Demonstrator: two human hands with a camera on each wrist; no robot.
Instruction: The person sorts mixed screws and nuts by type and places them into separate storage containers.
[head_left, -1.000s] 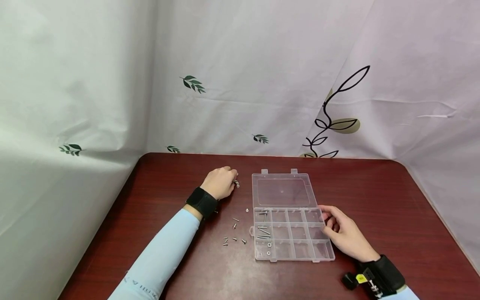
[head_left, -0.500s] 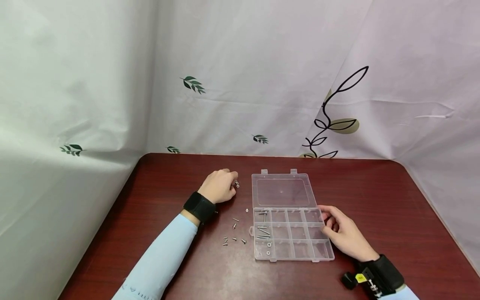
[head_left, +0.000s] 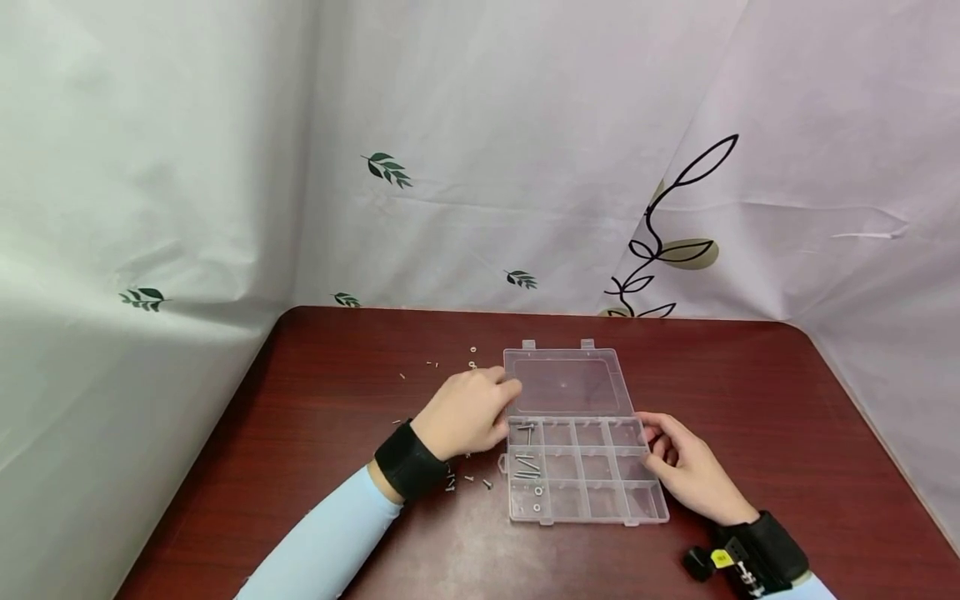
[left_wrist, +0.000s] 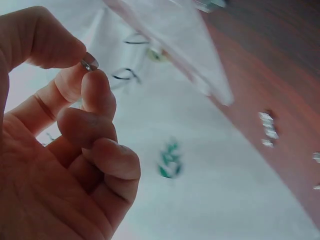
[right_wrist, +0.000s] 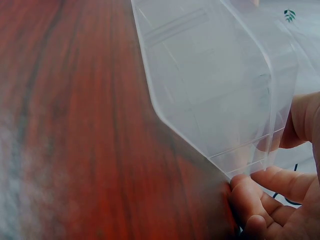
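My left hand (head_left: pixel 467 414) pinches a small metal nut (left_wrist: pixel 90 62) between thumb and fingertips, near the left side of the clear plastic compartment box (head_left: pixel 585 522). The remaining fingers of that hand curl towards the palm. At the box's right side, my right hand (head_left: pixel 693 467) holds the wall with bent fingers, and the right wrist view shows its fingertips at the clear plastic wall (right_wrist: pixel 215 90). The box's lid (head_left: pixel 566 383) is folded back. In its left column lie screws (head_left: pixel 527 465) in the upper two compartments and two nuts (head_left: pixel 537 491) in the front one.
Loose nuts (head_left: pixel 472 364) lie behind my left hand on the dark red table (head_left: pixel 750 375). Several small screws (head_left: pixel 487 483) are scattered left of the box, some partly hidden by my left hand and wrist. A patterned white curtain (head_left: pixel 465 208) hangs behind.
My left hand has moved right and towards me, from the loose nuts to the box's left side, now with a nut pinched in its fingertips. My right hand has stayed at the box.
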